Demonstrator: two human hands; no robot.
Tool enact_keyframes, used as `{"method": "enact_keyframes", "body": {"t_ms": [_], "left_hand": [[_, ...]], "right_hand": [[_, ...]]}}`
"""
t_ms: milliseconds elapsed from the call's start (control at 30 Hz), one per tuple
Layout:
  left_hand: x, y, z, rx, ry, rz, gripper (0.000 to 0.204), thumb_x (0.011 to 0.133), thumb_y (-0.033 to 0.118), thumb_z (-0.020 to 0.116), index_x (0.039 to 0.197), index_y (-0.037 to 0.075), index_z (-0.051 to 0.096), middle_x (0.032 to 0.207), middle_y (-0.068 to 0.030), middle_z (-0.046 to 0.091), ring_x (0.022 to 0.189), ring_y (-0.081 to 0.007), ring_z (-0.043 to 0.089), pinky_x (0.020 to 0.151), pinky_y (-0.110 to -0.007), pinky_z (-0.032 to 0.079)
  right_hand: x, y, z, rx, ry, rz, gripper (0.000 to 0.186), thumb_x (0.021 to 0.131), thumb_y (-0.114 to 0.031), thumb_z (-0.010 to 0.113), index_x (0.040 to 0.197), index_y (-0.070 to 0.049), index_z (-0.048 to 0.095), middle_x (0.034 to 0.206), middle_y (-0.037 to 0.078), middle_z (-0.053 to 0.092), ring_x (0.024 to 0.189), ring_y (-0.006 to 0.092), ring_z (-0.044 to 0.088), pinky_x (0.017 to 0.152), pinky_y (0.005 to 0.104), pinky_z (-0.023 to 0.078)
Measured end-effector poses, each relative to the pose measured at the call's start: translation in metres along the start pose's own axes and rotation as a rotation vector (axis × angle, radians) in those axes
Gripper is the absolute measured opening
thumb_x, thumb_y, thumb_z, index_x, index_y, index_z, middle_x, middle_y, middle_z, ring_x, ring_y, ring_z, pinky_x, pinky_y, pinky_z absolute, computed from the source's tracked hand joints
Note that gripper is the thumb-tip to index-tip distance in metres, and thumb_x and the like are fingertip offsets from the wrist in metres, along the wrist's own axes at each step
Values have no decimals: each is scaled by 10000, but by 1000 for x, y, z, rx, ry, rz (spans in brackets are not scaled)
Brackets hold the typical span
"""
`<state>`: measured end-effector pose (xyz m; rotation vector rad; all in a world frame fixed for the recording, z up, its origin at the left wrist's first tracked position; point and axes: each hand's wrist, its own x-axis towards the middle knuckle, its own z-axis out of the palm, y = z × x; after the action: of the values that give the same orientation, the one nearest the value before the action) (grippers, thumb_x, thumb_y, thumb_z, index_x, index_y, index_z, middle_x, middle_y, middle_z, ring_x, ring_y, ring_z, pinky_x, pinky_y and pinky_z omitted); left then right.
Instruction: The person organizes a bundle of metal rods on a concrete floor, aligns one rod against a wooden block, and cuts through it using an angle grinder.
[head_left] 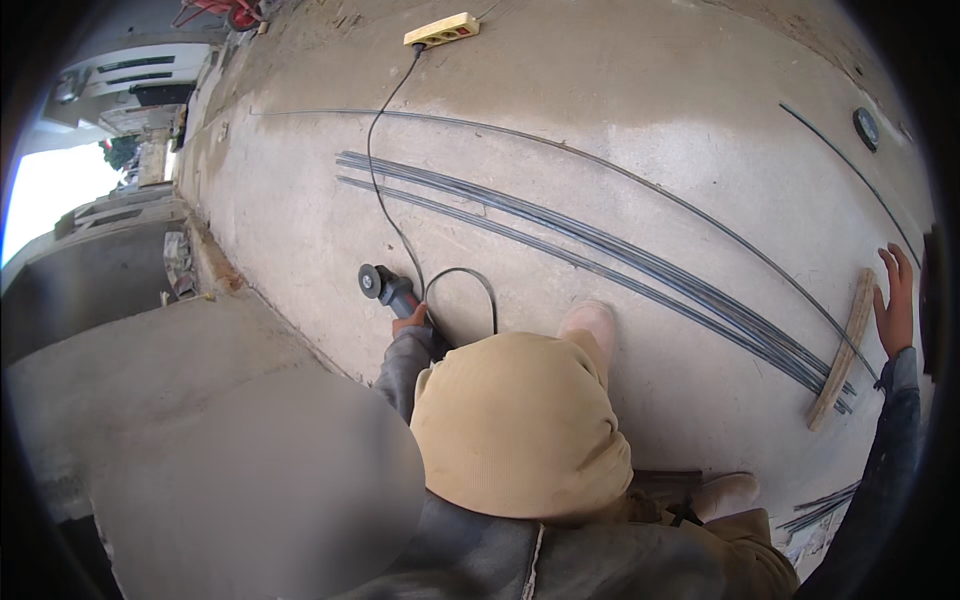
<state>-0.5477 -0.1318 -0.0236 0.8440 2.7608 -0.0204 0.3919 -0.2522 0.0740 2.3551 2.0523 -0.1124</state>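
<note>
Left hand (408, 322) grasps one dark grey angle grinder (402, 297) with a round disc (371, 281), held beside the bent tan-trousered knee (515, 420). Right hand (896, 310) is released, fingers extended, beside one brown wooden batten (843, 352) crossing grey steel rods (560, 232), too overlapped to count. One cream power strip (442, 29); markings too small to read.

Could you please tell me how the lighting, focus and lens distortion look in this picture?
Head view: the sky at far left is blown out white; soft, diffuse light on the concrete floor; the steel rods look bowed, probably partly from the fisheye lens; the angle grinder is fairly sharp; a rounded grey patch at lower left is too blurred to identify; the corners fall to black.
</note>
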Motion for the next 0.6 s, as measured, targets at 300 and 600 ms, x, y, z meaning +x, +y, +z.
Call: {"method": "enact_keyframes", "body": {"t_ms": [300,600], "left_hand": [[-46,-45,-26,-221,130,146,671,654,421,771,1077,-57,567,997,-167,623,900,-246,601,794,-358,481],[-142,170,-120,-537,-121,938,555,734,239,765,1131,-38,494,958,-102,596,828,-178,566,754,-307,474]], "right_hand": [[8,-71,-53,141,161,-92,405,847,-93,609,1233,-125,489,1289,100,453,1223,296,433,1029,376,396],[-49,-56,-124,461,301,41,350,901,-149,562,1244,-111,501,1237,68,503,1142,224,496,963,345,431]]}}
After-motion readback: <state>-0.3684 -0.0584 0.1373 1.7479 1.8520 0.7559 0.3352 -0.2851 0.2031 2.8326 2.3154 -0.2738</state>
